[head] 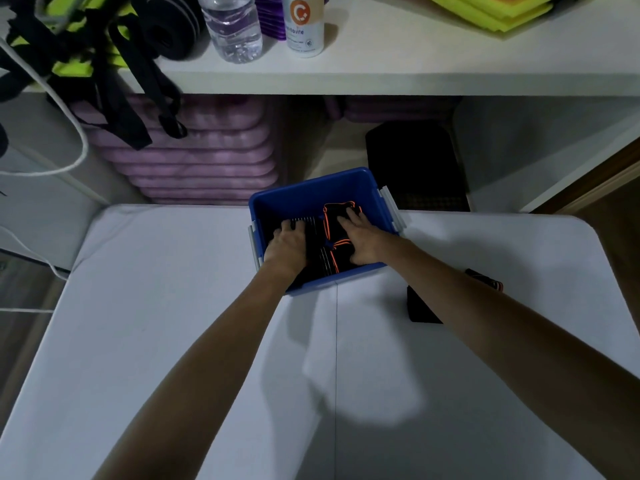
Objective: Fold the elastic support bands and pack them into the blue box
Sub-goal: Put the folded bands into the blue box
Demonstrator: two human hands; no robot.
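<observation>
The blue box stands at the far edge of the white table. Inside lie folded black elastic bands: one with orange trim on the right, one with thin white stripes on the left. My left hand rests palm down on the striped band, fingers pointing into the box. My right hand presses flat on the orange-trimmed band, fingers spread. Another black band lies on the table right of the box, partly hidden under my right forearm.
A white shelf above carries a water bottle, a white supplement bottle, rolled black mats and yellow-green foam pads. Black straps hang off its left end. Purple mats are stacked behind the table. A white cable loops at left.
</observation>
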